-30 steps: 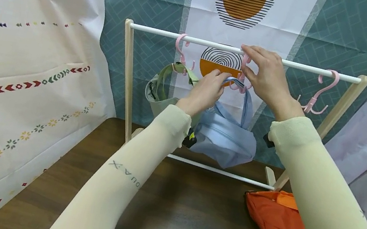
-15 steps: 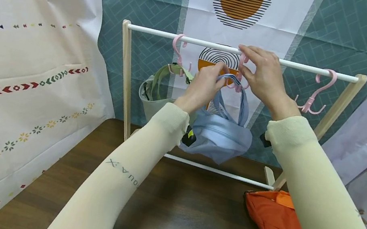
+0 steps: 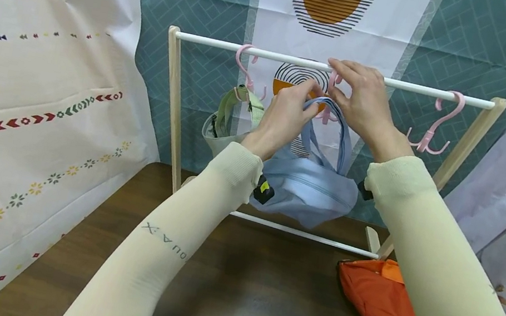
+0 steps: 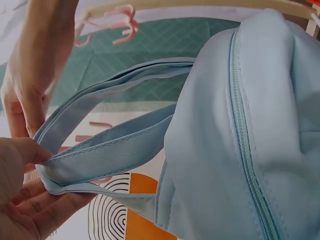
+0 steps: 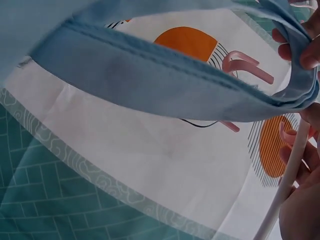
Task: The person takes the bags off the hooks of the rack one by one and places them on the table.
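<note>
In the head view my left hand (image 3: 286, 116) pinches the looped handles (image 3: 344, 140) of a light blue bag (image 3: 305, 190). The left wrist view shows the handles (image 4: 110, 150) between thumb and fingers, with the zippered bag (image 4: 210, 115) hanging from them. My right hand (image 3: 367, 102) holds the top of the middle pink hook (image 3: 332, 81) against the white rail (image 3: 290, 59). Its prongs sit right behind the handles. In the right wrist view the blue handles (image 5: 150, 75) cross in front of the hook's pink prongs (image 5: 247, 65).
A pale green bag (image 3: 218, 138) hangs from the left pink hook (image 3: 244, 63). Another pink hook (image 3: 433, 128) hangs at the rail's right end. An orange-red pouch (image 3: 380, 299) lies on the dark wooden table (image 3: 257, 305), at the rack's right foot. Patterned cloth (image 3: 476, 45) hangs behind.
My left hand has raised the blue bag's handles slightly at the middle hook; the bag swung left, then back right. My right hand stays at the hook and rail.
</note>
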Tool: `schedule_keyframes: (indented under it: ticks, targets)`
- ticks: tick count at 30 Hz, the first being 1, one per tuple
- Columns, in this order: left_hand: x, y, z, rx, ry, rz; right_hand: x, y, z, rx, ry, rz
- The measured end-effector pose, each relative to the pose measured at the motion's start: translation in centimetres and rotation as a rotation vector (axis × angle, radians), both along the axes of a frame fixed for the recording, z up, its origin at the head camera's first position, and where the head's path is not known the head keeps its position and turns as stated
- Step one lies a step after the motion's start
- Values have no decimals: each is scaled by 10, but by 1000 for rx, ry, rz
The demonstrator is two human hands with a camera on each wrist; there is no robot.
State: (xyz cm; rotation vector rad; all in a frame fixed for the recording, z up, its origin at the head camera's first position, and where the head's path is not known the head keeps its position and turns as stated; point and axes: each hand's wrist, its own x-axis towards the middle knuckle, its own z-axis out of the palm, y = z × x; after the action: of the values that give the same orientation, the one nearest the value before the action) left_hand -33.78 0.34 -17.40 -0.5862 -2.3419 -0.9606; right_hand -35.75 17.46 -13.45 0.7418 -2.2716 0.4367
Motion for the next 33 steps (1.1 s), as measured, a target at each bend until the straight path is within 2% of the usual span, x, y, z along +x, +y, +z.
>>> schedule_keyframes:
  ticks: [8,15,20,23,27,30,33]
  targets:
    - [14,-4,-10,4,3,-48,4,-1,2,9,-53,-3]
    - [19,-6,-18,-32,8,-61,7,2,4,17,-90,-11]
    - [21,-8,-22,-14,9,-71,19,16,-1,-66,-91,2]
    - [21,-9,-24,6,10,-89,28,26,-8,-133,-74,16]
    - [20,-11,-25,31,16,-77,40,35,-23,-180,-53,76]
    - [20,-12,-26,39,29,-71,51,44,-39,-224,-42,125]
    - [20,-12,-27,43,39,-80,61,55,-63,-279,-60,173]
